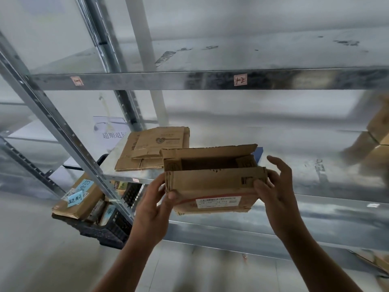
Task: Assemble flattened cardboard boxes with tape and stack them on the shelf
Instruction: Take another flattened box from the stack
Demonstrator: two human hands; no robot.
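**Open Box Held at the Middle Shelf**

1. Shelf rack [210, 81]: galvanised metal and fills most of the view. Its slanted upright post [63, 131] crosses the left side. The upper beam carries two small handwritten tags [240, 79].
2. Middle shelf [294, 175]: a bare metal deck running from the centre to the right.
3. Stacked boxes [376, 131]: brown, at the far right edge of the middle shelf, heavily blurred.
4. Black crate [109, 230]: on the floor at lower left, partly behind the upright post. It holds parcels [80, 199] with blue handwritten notes.
5. Flattened cardboard [151, 148]: a small pile lying flat on the left end of the middle shelf, just behind the open box.
6. Open box [210, 186]: brown, erected, top flaps up, interior visible. It is held between both hands in front of the middle shelf's front edge. The box hides most of a blue object [260, 150] behind its right corner.
7. Left hand [155, 199]: grips the left end of the box, with the thumb on the front panel.
8. Right hand [280, 186]: at the right end, well apart from the left. The thumb rests on the front panel and the fingers are spread loosely, with the top finger clear of the cardboard.
9. Paper sign [111, 133]: on the wall behind the rack, partly blocked by a post.
10. White label [217, 202]: low on the box front, below a red stripe.
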